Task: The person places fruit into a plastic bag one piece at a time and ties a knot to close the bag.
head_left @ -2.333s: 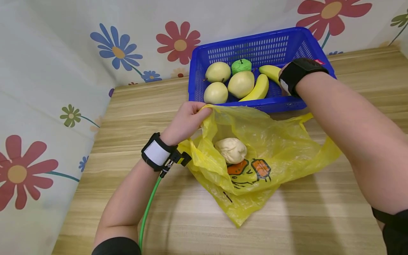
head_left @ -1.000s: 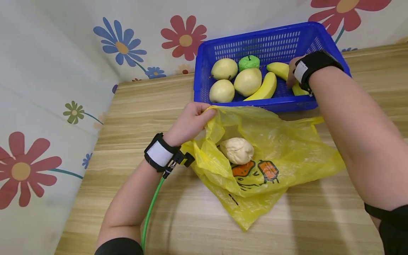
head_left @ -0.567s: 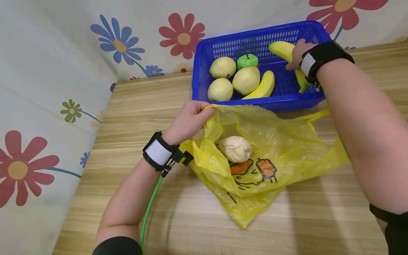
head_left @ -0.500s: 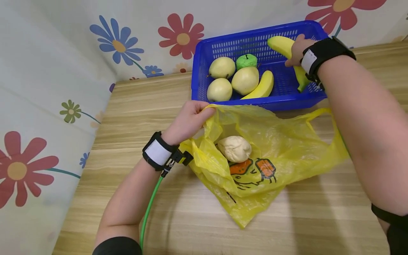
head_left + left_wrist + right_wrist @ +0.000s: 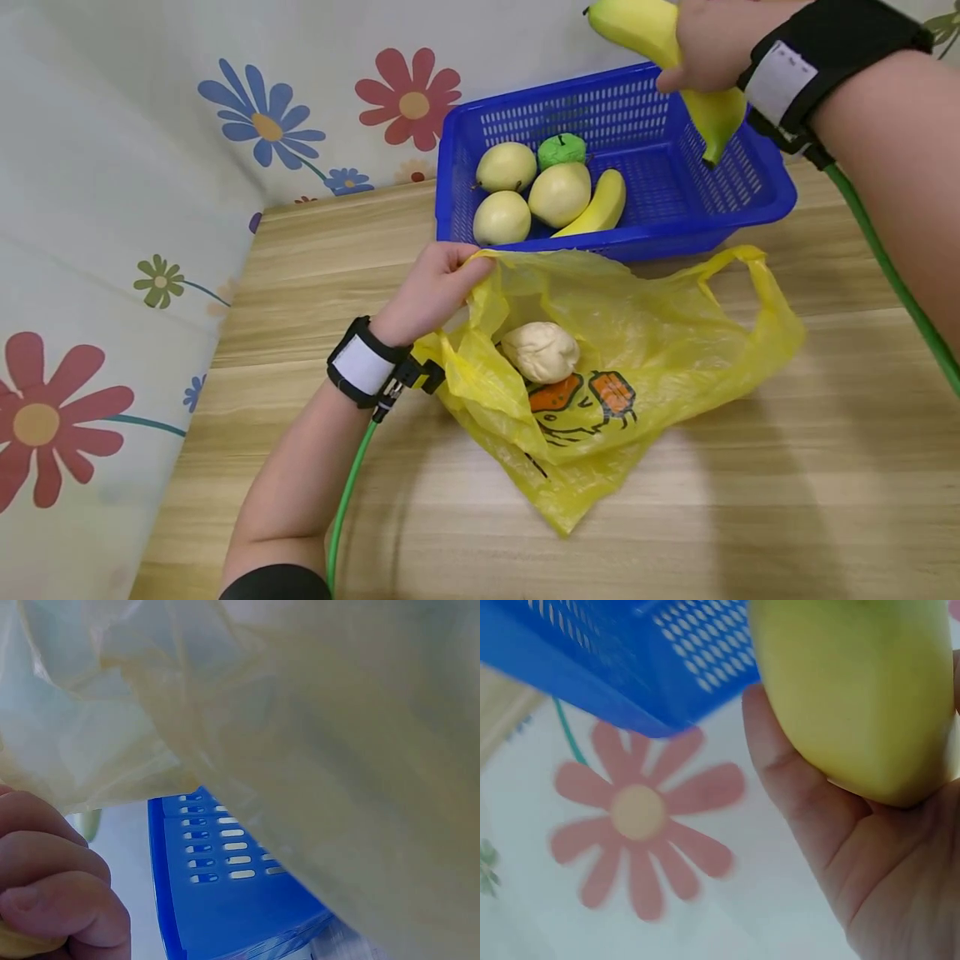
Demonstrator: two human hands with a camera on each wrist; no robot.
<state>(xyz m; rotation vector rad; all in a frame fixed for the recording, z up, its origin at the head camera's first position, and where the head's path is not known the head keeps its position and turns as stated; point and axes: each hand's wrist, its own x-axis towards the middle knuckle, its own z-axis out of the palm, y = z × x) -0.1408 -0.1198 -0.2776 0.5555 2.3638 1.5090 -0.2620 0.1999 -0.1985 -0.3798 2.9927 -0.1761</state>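
My right hand [image 5: 712, 46] grips a yellow banana [image 5: 633, 25] with green ends, raised above the right part of the blue basket [image 5: 615, 246]. In the right wrist view the thumb lies along the side of the banana [image 5: 855, 690]. My left hand [image 5: 438, 287] pinches the rim of a yellow plastic bag [image 5: 660, 358] at its left side; its curled fingers [image 5: 60, 907] show in the left wrist view. Inside the bag lies a pale, wrinkled, rounded item [image 5: 542, 352]. The bag's right handle loop [image 5: 757, 275] stands loose.
In the basket sit several pale round fruits [image 5: 561, 194], a green apple-like fruit [image 5: 562, 150] and a second banana [image 5: 607, 204]. A flower-printed cloth [image 5: 150, 100] rises behind the wooden table [image 5: 315, 258]. Green cables [image 5: 348, 500] run from both wrists.
My right hand has taken hold of a banana in the basket and lifted it up and out. The left hand keeps its hold on the bag rim.
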